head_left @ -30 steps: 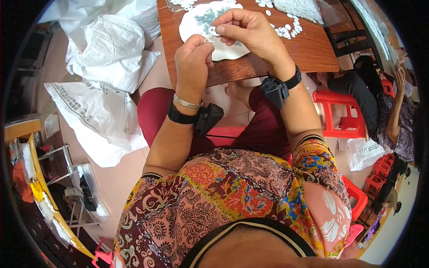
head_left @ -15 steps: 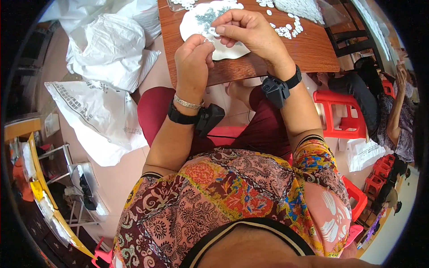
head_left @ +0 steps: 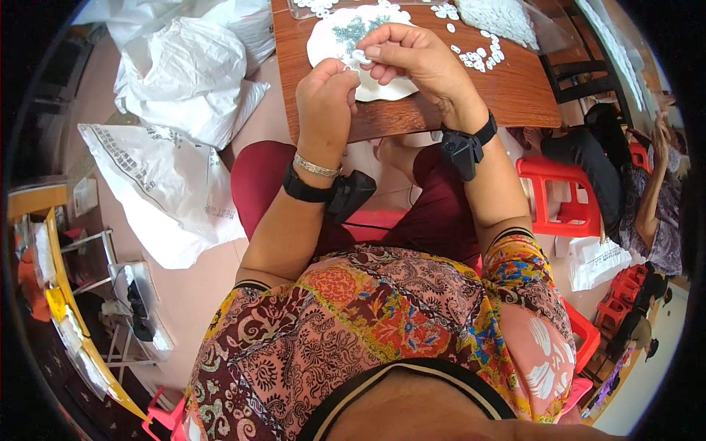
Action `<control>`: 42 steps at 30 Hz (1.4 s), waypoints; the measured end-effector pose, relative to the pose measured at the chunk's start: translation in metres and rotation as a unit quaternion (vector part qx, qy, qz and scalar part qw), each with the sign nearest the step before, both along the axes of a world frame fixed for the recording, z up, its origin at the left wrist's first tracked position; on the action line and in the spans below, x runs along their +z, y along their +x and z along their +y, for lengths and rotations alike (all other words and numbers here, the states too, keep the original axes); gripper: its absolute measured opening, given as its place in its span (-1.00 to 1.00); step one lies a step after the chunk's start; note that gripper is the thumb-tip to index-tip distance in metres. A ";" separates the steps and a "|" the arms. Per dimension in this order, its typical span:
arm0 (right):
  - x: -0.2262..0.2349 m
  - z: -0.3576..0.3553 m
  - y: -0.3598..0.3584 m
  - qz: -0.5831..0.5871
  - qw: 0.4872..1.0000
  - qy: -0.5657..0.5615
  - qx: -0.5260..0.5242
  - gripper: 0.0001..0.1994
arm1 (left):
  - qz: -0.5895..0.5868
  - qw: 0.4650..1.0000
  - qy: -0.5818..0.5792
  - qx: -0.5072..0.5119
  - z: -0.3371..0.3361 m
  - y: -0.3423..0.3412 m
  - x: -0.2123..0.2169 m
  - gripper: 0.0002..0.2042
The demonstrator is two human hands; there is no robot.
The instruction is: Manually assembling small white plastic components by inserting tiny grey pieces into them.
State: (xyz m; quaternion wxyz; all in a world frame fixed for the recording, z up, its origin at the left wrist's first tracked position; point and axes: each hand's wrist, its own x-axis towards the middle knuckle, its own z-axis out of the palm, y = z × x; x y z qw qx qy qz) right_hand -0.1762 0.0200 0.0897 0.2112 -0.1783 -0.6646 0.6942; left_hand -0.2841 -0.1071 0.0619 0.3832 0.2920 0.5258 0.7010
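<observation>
Over the near edge of a brown table (head_left: 397, 116) both hands work close together, fingertips nearly touching. My right hand (head_left: 423, 62) is closed in a pinch on a small white oval ring (head_left: 359, 56). In the closed fingers of my left hand (head_left: 326, 99) is a tiny white hook-like piece (head_left: 350, 68), only partly visible. Beneath the hands lies a white, wavy-edged dish or sheet (head_left: 382, 91), bearing a heap of small dark green pieces (head_left: 357, 31). Loose white oval rings (head_left: 482, 57) are scattered right of my right hand.
A clear bag of white pieces (head_left: 500, 20) lies at the table's far right. A clear tray (head_left: 303, 10) sits at the far left. White sacks (head_left: 180, 81) stand on the left floor; a red stool (head_left: 559, 195) and another person (head_left: 651, 198) are at right.
The whole view has shifted slightly, with the table now a little further right. Both hands keep their pinches, and the white ring has tilted slightly between the fingertips.
</observation>
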 end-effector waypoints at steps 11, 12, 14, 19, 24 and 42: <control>0.003 -0.007 0.000 0.000 0.995 0.101 -0.015 -0.83 | 0.032 0.999 -0.006 -0.007 0.000 -0.003 -0.004 -0.83; 0.003 -0.007 0.000 0.004 0.994 0.104 -0.016 -0.83 | 0.040 0.999 -0.007 -0.007 0.000 -0.003 -0.003 -0.83; 0.005 -0.009 0.000 -0.003 0.994 0.108 -0.009 -0.84 | 0.048 0.999 -0.008 -0.007 0.000 -0.003 -0.004 -0.83; 0.002 -0.012 -0.003 -0.012 0.995 0.095 0.007 -0.85 | 0.013 1.000 0.004 0.009 -0.001 0.000 -0.001 -0.83; 0.010 -0.022 -0.003 -0.018 0.995 0.101 0.004 -0.78 | -0.004 1.000 0.017 0.008 0.000 -0.003 -0.005 -0.83; 0.007 -0.027 -0.003 -0.025 0.955 0.291 -0.046 -0.72 | -0.147 0.986 0.081 0.001 0.004 0.000 -0.002 -0.82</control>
